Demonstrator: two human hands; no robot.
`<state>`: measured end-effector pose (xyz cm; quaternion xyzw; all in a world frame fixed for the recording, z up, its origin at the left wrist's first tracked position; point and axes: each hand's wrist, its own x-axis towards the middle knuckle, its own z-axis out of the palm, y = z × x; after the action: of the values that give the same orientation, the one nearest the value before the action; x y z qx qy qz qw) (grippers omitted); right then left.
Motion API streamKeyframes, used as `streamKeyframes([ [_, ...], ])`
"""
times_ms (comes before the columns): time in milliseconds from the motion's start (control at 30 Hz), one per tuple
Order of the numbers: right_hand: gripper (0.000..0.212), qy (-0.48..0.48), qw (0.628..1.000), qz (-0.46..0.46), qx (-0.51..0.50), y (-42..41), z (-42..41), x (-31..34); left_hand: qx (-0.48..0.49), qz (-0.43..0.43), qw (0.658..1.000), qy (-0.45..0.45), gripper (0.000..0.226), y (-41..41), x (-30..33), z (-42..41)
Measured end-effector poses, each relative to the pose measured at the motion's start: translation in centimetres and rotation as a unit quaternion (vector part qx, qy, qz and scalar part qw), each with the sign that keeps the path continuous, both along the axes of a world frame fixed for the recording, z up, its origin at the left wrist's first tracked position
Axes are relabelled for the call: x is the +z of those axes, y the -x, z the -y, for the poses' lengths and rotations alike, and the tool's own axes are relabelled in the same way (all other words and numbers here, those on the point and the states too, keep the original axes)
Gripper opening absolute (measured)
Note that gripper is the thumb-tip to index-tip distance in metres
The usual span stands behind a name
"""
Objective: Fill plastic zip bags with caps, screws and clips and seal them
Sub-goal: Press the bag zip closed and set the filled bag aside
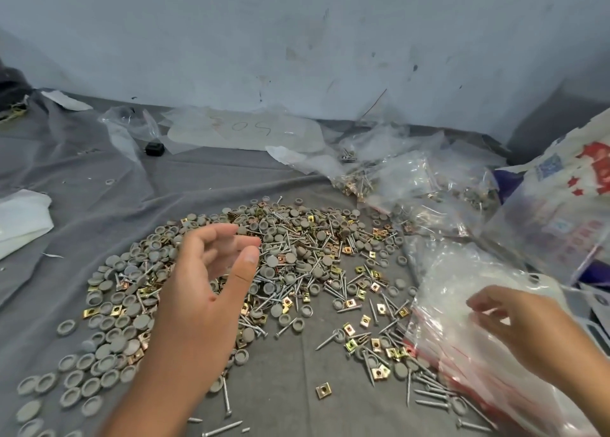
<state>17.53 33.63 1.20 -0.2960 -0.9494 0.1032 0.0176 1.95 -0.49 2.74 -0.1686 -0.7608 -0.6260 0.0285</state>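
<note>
We are looking at dull grey caps [109,285], silver screws [287,294] and brass-gold clips [364,320] lying on a grey cloth [204,176]. Clear zip bags [462,331] are showing thin red seal stripes. A white sack [567,199] is bearing red and blue print. The wall [297,40] is showing pale blue-grey.
</note>
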Motion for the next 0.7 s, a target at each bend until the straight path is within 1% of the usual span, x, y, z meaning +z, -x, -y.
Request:
streamKeyframes([
  [33, 0.021, 0.005, 1.0, -0.013, 0.004, 0.0, 0.4, 0.2, 0.0, -0.002, 1.0, 0.002, 0.031, -0.1, 0.1, -0.1],
  [100, 0.033, -0.001, 1.0, 0.005, 0.017, -0.1, 1.3, 0.4, -0.001, -0.004, 1.0, 0.008, 0.029, -0.4, 0.1, -0.2],
  [133, 0.031, -0.001, 1.0, 0.015, 0.017, -0.2, 1.8, 0.2, 0.001, -0.005, 1.0, 0.01, 0.028, -0.4, 0.1, -0.2],
  [167, 0.025, -0.001, 1.0, 0.014, 0.016, -0.2, 2.2, 0.1, 0.003, -0.005, 1.0, 0.012, 0.027, -0.5, 0.2, -0.2],
  [200, 0.022, 0.006, 1.0, -0.003, 0.013, -0.3, 2.3, 0.0, 0.003, -0.006, 1.0, 0.016, 0.029, -0.5, 0.2, -0.2],
  [267, 0.027, 0.033, 0.997, -0.072, -0.006, -0.4, 2.4, 0.4, 0.001, -0.007, 1.0, 0.023, 0.03, -0.7, 0.3, -0.1],
  [300, 0.025, 0.044, 0.994, -0.097, -0.009, -0.4, 2.5, 0.6, 0.001, -0.007, 1.0, 0.026, 0.031, -0.7, 0.3, -0.1],
  [333, 0.025, 0.051, 0.993, -0.108, -0.002, -0.5, 2.6, 0.8, 0.0, -0.008, 0.999, 0.031, 0.032, -0.8, 0.2, 0.0],
  [367, 0.034, 0.06, 0.994, -0.094, 0.011, -0.6, 2.6, 0.9, 0.0, -0.01, 0.999, 0.037, 0.033, -0.9, 0.2, 0.1],
  [433, 0.057, 0.057, 0.998, -0.018, 0.021, -1.4, 2.8, 0.4, -0.004, -0.014, 0.999, 0.049, 0.034, -1.1, 0.3, 0.4],
  [467, 0.059, 0.055, 0.998, 0.011, 0.017, -1.6, 2.9, 0.1, -0.004, -0.014, 0.999, 0.052, 0.034, -1.1, 0.3, 0.4],
  [500, 0.053, 0.067, 0.998, -0.001, 0.013, -1.7, 2.5, -0.1, -0.004, -0.013, 0.998, 0.054, 0.034, -1.2, 0.4, 0.5],
  [533, 0.048, 0.076, 0.996, -0.038, 0.012, -1.9, 1.8, -0.4, -0.004, -0.012, 0.998, 0.054, 0.034, -1.2, 0.4, 0.6],
  [567, 0.048, 0.085, 0.994, -0.068, 0.001, -2.1, 1.0, -0.6, -0.002, -0.011, 0.998, 0.055, 0.035, -1.2, 0.5, 0.6],
  [667, 0.051, 0.082, 0.989, -0.121, -0.028, -2.1, -0.3, -0.4, 0.001, -0.02, 0.998, 0.064, 0.037, -1.4, 0.4, 0.7],
  [700, 0.05, 0.089, 0.983, -0.155, -0.035, -1.9, -0.3, 0.2, 0.001, -0.025, 0.997, 0.067, 0.037, -1.4, 0.4, 0.6],
])
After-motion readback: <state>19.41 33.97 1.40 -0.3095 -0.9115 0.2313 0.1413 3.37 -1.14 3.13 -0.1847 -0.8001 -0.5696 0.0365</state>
